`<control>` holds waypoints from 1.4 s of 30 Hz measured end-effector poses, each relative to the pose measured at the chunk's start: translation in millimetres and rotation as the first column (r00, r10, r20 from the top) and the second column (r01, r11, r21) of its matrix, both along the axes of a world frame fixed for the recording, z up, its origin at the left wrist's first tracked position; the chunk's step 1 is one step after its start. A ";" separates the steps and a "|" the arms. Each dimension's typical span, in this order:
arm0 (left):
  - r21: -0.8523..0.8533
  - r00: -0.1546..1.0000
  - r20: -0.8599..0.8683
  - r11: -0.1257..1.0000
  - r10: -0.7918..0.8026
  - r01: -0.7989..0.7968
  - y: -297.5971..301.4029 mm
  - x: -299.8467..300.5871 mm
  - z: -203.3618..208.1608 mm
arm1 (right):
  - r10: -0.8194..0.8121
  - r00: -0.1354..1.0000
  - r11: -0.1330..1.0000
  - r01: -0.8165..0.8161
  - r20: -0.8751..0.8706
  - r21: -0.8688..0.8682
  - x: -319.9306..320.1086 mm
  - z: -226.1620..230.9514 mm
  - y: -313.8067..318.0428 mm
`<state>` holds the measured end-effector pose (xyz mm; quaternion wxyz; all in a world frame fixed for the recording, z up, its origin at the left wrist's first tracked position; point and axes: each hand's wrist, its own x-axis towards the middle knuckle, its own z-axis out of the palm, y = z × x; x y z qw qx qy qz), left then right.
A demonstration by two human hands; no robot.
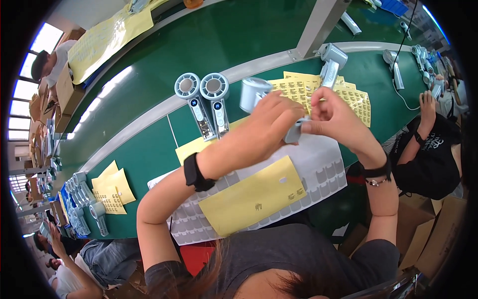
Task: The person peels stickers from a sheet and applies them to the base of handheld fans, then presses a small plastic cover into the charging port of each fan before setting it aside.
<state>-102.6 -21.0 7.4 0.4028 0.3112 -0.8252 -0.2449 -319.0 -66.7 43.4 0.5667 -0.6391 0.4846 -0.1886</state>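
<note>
A pale blue handheld fan (254,94) is gripped in my left hand (274,117), its round head pointing up and left and its handle end showing past my fingers. Close against that handle end, my right hand (331,117) has its fingers curled in, with the thumb at the handle. Whatever lies between those fingertips is too small to make out. Under my hands are a yellow label sheet (249,202) with few marks and a white sheet with grey label shapes (328,174). Two more handheld fans, one (201,107) beside another (217,102), lie to the left with lit displays.
Printed yellow sheets (358,102) lie beyond my hands, with another fan (332,62) on them. More yellow sheets (112,187) and a cluster of fans (79,192) are at the left. A metal post (318,27) stands at the bench's rail. A co-worker (430,154) sits to the right.
</note>
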 end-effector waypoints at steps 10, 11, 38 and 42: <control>-0.182 0.759 0.642 0.983 0.104 0.019 -14.6 21.3 -24.4 | -0.193 0.956 0.743 -0.004 -0.219 -0.670 -63.5 -63.7 81.0; -0.176 0.776 0.622 0.984 0.109 0.003 -13.6 23.4 -25.8 | -0.236 0.943 0.647 -0.027 -0.234 -0.762 -68.3 -68.0 92.4; -0.197 0.564 0.806 0.980 0.178 -0.028 28.6 87.9 0.6 | -0.281 0.914 0.618 -0.060 -0.291 -0.784 -73.8 -83.7 142.3; -0.149 0.831 0.505 0.972 0.231 -0.180 17.7 91.6 22.0 | -0.305 0.926 0.692 0.055 -0.222 -0.720 -74.5 -80.6 137.8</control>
